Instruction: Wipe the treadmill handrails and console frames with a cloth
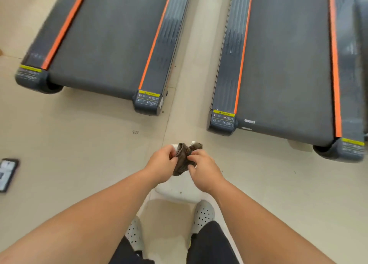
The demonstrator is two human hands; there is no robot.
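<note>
Two hands, left hand [162, 164] and right hand [205, 169], both pinch one brown cloth [184, 156]; two treadmills [103, 44] ahead

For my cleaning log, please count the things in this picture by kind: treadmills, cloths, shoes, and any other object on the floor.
Treadmills: 2 (left treadmill, right treadmill)
Cloths: 1 (brown cloth, held by left hand and right hand)
Shoes: 2 (left shoe, right shoe)
Phone-like device: 1
Total: 6
</note>
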